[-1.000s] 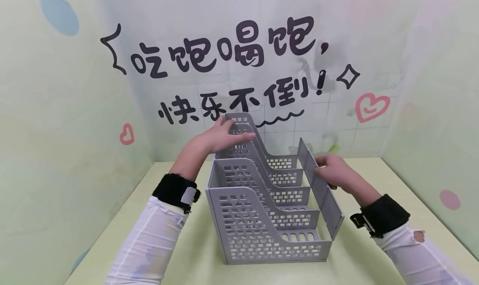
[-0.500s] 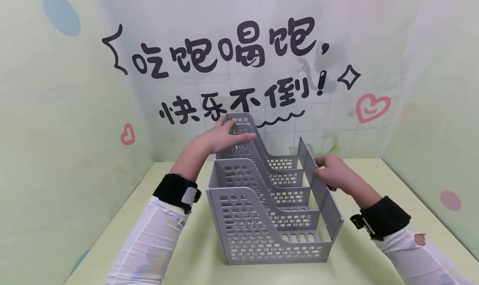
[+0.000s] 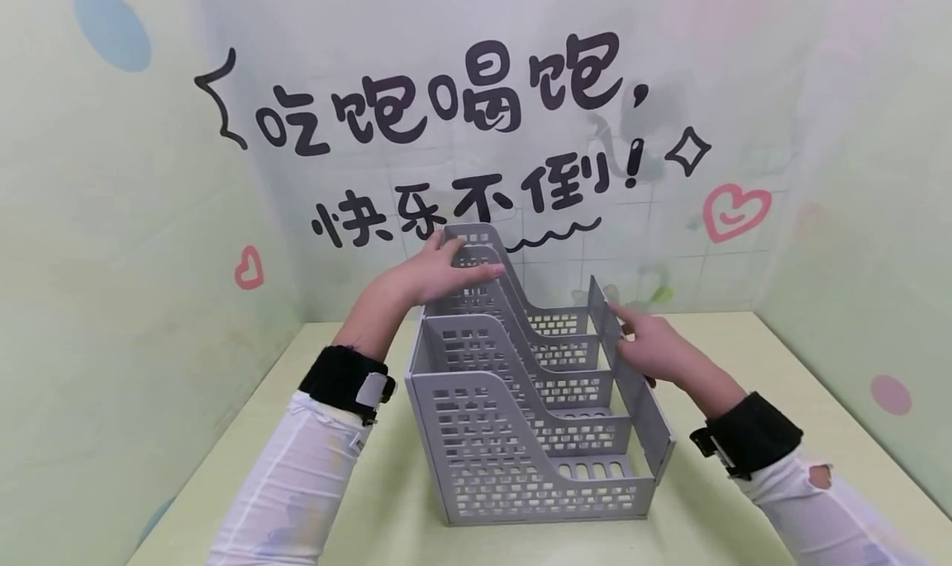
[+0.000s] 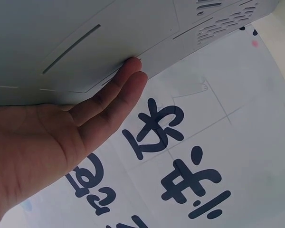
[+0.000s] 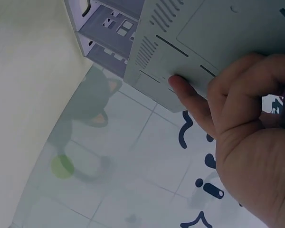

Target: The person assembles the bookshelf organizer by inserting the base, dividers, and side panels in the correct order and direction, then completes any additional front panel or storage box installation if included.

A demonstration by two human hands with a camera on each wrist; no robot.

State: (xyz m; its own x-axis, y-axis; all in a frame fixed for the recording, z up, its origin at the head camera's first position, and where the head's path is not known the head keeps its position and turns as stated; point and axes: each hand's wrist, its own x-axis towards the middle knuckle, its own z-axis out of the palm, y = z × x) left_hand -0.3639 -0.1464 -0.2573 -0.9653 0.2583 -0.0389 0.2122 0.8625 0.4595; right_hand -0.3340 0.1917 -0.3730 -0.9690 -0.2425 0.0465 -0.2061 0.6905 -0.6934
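Observation:
A grey plastic desk file organizer [image 3: 483,450], with perforated sloping dividers, stands on the table in the head view. My left hand [image 3: 437,275] rests over its tall back left part, thumb lying across the divider tops. In the left wrist view, straight fingers [image 4: 109,107] of that hand lie along the smooth back panel [image 4: 152,45]. At the low right end, a grey front panel [image 3: 645,413] stands along the divider ends. My right hand [image 3: 658,349] holds this panel by its upper edge. In the right wrist view, one extended fingertip touches its outer face, other fingers bent; the thumb is hidden there.
The pale table [image 3: 372,500] shows in front and on both sides of the organizer. A printed white wall [image 3: 357,45] with dark lettering rises behind, and plain side walls [image 3: 878,219] close in left and right.
The front panel's near end has moved slightly down and inward toward the organizer. My right hand has shifted left with it, one finger now extended along the panel. The left hand keeps its place.

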